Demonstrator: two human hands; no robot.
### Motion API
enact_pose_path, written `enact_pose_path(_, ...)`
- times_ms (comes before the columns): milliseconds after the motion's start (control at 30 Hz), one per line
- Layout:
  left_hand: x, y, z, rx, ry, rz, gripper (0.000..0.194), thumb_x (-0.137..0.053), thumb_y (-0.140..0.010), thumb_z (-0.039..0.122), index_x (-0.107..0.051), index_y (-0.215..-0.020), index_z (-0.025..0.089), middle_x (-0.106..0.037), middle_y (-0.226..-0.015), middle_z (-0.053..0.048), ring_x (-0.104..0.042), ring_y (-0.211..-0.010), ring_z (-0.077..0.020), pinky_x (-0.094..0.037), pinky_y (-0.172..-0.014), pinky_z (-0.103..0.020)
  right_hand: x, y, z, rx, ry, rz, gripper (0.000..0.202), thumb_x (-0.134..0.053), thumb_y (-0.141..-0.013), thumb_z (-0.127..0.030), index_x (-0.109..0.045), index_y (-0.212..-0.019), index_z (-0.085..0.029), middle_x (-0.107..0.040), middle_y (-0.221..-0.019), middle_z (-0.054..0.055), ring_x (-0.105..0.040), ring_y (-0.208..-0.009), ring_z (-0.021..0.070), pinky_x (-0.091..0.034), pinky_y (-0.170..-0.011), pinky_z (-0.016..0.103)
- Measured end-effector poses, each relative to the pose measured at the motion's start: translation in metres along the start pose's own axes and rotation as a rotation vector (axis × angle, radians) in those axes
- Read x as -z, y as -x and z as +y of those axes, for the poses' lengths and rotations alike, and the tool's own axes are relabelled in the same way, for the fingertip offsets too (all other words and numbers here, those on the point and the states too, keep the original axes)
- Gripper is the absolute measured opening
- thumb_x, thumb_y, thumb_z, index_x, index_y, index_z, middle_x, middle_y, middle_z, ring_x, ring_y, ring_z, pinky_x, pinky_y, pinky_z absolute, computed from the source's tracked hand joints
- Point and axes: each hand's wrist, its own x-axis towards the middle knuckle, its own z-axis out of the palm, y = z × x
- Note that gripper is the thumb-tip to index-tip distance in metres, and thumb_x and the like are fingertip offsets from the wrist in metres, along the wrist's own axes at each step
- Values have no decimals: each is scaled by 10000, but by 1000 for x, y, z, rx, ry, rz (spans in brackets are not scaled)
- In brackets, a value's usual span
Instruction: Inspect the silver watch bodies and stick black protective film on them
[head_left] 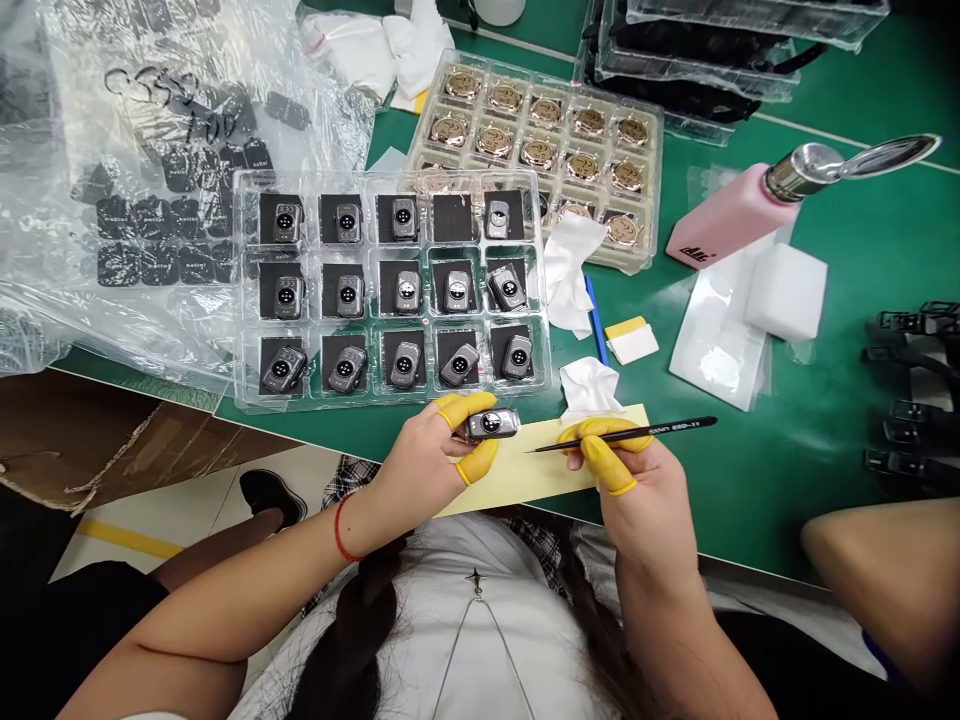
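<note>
Here, we pinch a watch [491, 424] between the thumb and finger of our left hand [426, 452] and tweezers [675, 427] in our right hand [636, 480], aimed near the watch, apart from it. Paper [517, 485] lies below both grips. Just ahead of the left grip, a tray [375, 393] of watches [406, 292] stands in the way; a wipe [590, 386] crowds the right grip. Farther right sit a bottle [731, 218] and a block [789, 290].

On the green table [810, 430], 1 pink bottle [731, 217] is near 1 white block [787, 292].
</note>
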Motion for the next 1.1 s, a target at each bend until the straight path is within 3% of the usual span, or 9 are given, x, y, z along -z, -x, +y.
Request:
enact_pose_path(167, 0, -1, -1, -51, -91, 8, 407, -655, -763, 247, -650, -1168, 209, -571, -1147, -68, -649, -704, -75, -602, -671, -187, -12, 11, -3, 72, -90, 68, 35, -627, -888, -239, -656, -907, -244, -646, -716, -29, -606, -680, 107, -480, -707, 245)
enact_pose_path(367, 0, 0, -2, -80, -51, 11, 411, -673, -752, 246, -666, -1159, 192, -582, -1101, -69, -652, -751, -90, -594, -675, -168, -27, 8, -7, 109, -25, 86, 27, -632, -878, -229, -657, -866, -229, -641, -728, -27, -608, -664, 101, -498, -686, 235)
enact_pose_path(633, 1, -2, -1, -103, -22, -2, 402, -680, -759, 253, -668, -1155, 186, -589, -1020, -54, -646, -767, -98, -600, -703, -184, -27, 7, -9, 99, 66, 85, 51, -635, -867, -234, -667, -837, -208, -646, -718, -13, -614, -663, 106, -512, -671, 231)
enact_pose_path(1100, 2, 1, -2, -99, -29, -8, 418, -685, -762, 267, -659, -1169, 178, -579, -1042, -56, -660, -749, -92, -602, -727, -193, -24, 7, -6, 71, 27, 90, 44, -634, -870, -218, -652, -830, -218, -641, -741, -25, -607, -649, 89, -507, -667, 218)
